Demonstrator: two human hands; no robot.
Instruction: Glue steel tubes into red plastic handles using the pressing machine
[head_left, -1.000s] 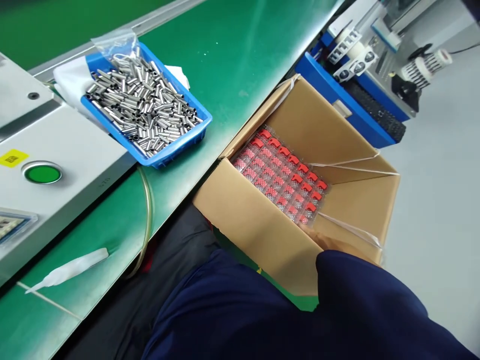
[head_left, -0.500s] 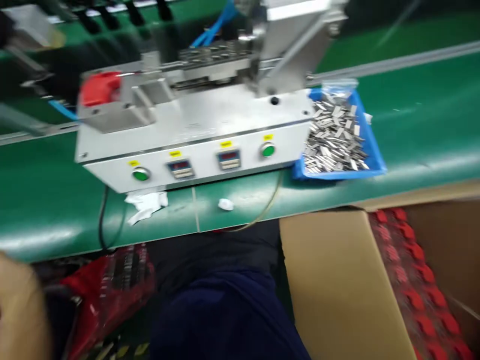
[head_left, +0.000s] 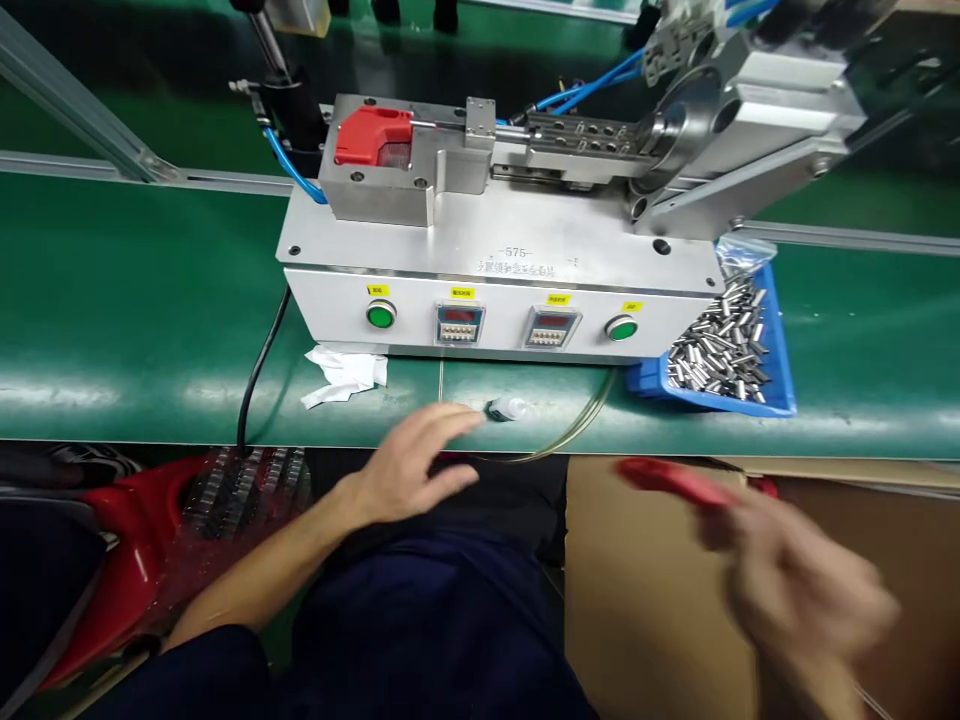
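My left hand (head_left: 420,468) is open over the front edge of the green bench, its fingertips just short of a small white dropper bottle (head_left: 504,408). My right hand (head_left: 795,575) is blurred by motion above a cardboard box (head_left: 645,610). It grips a thin red plastic part (head_left: 664,480) between its fingers. The part's exact shape is lost in the blur. Behind both hands stands a steel bench machine (head_left: 495,235), with a red block (head_left: 373,135) on its top.
A blue tray of steel tubes (head_left: 724,355) sits against the machine's right end. A crumpled white tissue (head_left: 343,372) lies at its front left. A red bag with clear blister trays (head_left: 240,495) sits below the bench at left. Blue air hoses and a clear tube run around the machine.
The view has swung from the open box to the machine. My right hand has appeared with the red part, and my left hand has moved over the bench edge.
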